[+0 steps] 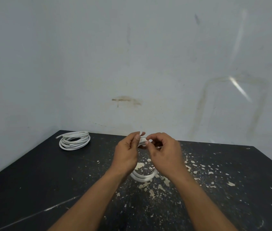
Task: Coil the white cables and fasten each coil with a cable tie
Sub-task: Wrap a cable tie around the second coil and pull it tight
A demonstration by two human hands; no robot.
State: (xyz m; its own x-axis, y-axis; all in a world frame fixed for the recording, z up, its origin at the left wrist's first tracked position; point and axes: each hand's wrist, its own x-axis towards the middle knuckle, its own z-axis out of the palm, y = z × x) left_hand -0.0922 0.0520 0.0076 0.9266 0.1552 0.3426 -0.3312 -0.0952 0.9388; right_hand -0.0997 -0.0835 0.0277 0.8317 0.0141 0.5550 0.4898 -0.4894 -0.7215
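Observation:
A white cable coil (142, 176) hangs between my hands above the black table (40, 172); its lower loops show below my wrists, its top is hidden behind my fingers. My left hand (127, 154) pinches a thin white cable tie (142, 133) at the coil's top. My right hand (163, 151) pinches the other end of the tie close beside it. A second white cable coil (74, 140) lies flat at the table's far left corner.
The table top is black with chipped paint flecks across its middle and right. A stained grey wall (132, 64) stands right behind the table's far edge. The table's left edge runs diagonally towards me.

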